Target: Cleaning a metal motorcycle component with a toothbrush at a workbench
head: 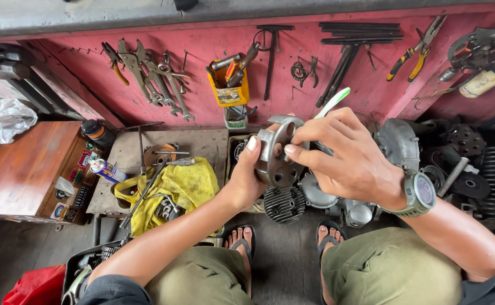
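The left hand [246, 176] gripped the round metal part [277, 153]; the right hand [346, 158] pinched a toothbrush [332, 102] against it.

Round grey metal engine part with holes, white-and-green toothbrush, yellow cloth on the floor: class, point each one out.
Round grey metal engine part with holes [276, 161]: head view, on its perforated face.
White-and-green toothbrush [333, 102]: head view, on the handle above the fingers.
Yellow cloth [188, 183]: head view, on its crumpled middle.
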